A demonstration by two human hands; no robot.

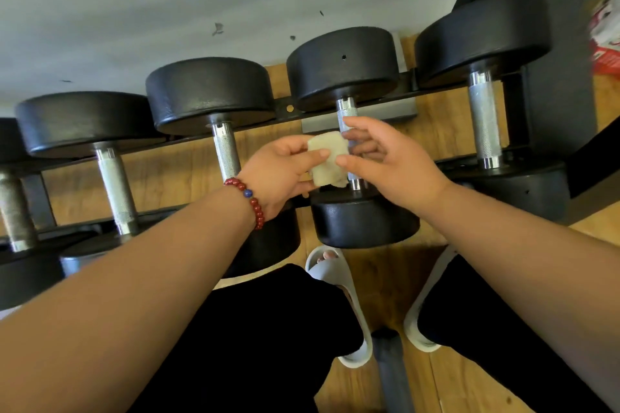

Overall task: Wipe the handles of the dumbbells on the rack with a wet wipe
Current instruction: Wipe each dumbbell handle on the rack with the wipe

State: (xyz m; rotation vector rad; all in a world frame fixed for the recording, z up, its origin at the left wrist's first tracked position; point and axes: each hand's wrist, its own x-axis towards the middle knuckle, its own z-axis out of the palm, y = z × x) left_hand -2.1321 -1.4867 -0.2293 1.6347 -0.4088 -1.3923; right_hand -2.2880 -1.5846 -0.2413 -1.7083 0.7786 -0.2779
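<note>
**Wipe pinched between both hands: mind the handover**

Starting at your left, the far-left handle (15, 211) looks dull and rusty. A wipe this small would likely smear grime there rather than lift it.

Your left hand (285, 168) pinches the left edge of the wipe (328, 161) between thumb and fingers. Your right hand (392, 164) appears to close thumb and curled fingers on the right edge. If you let go on one side before the other has a firm hold, the wipe could drop to the floor (385, 282).

The fourth handle (345, 114), just behind the wipe, is knurled. That texture may snag and shred a bunched wipe. A wad also covers little, so you could miss the far side of the bar.

The wipe is a small, cream-tinted, crumpled wad with soft folds and a ragged lower edge. It hangs in the air between your hands and hides the middle of that handle. You cannot tell whether it touches the metal.
</note>
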